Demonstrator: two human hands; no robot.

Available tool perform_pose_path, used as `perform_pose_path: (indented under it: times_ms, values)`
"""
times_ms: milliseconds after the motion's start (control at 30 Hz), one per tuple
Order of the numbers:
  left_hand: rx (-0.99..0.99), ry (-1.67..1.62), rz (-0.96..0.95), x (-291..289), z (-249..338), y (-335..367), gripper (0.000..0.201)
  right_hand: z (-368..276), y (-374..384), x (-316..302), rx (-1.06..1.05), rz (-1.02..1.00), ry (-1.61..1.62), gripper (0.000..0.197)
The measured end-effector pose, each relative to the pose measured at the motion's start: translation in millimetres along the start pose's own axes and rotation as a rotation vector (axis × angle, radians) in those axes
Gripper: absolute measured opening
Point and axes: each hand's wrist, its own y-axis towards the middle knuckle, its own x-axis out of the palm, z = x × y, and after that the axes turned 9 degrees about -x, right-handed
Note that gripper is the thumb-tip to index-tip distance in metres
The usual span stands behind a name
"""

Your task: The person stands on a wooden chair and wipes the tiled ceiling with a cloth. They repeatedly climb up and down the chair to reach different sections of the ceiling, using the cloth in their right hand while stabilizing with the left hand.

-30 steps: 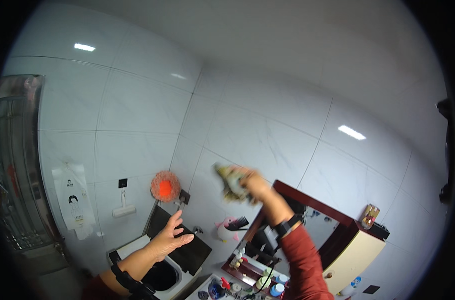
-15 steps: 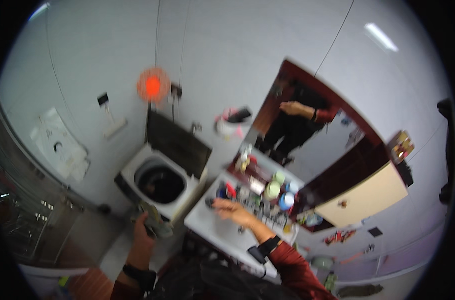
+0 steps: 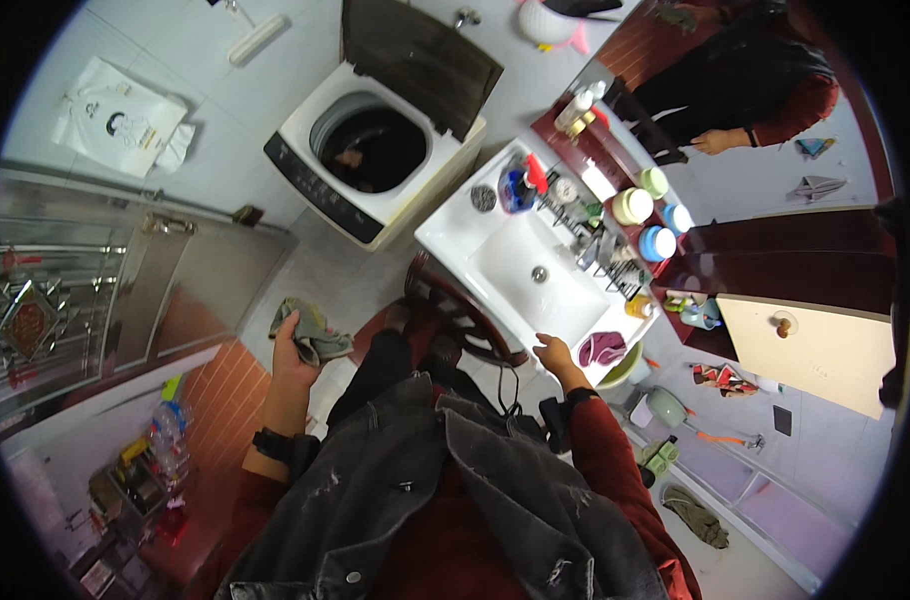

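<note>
Tiled bathroom, head view; clock read from view centre unless noted. White washing machine (image 3: pixel 350 215) at 11, dark lid (image 3: pixel 415 60) raised, drum dark inside. White sink counter (image 3: pixel 455 235) at 2, bottles and jars along its back, mirror (image 3: pixel 755 150) beyond. Metal-framed door (image 3: pixel 125 290) at 9.

Left hand (image 3: pixel 293 365): fingers and thumb together, clamped on a grey-green cloth (image 3: pixel 320 335). Cloth bunched at the fingertips, showing on both sides of them; small part at the hand's 12, larger part spreading to its 2. Tile floor behind it; cloth well apart from the washer, which sits at the hand's 1.

Right hand (image 3: pixel 563 360): at the counter's front edge, grip unclear, cannot tell apart or together; contact with the edge also unclear. Purple cloth (image 3: pixel 602 348) on the counter just beside it, at that hand's 2 to 3. Grey-green cloth well off, at its 9.
</note>
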Motion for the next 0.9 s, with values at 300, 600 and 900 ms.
perform_pose_path:
  times_ms: [300, 600, 900]
  values:
    - [0.03, 0.062, 0.07, -53, -25, -9, 0.043, 57, 7, 94, 0.04, -0.032, 0.082, 0.041]
    - [-0.115, 0.119, 0.118, -93, -20, 5, 0.041, 77, 9, 161, 0.017, 0.098, -0.096, 0.087]
    - [-0.15, 0.284, 0.204, -130, -2, 38, 0.042, 64, 31, 179, 0.214, 0.142, -0.263, 0.064]
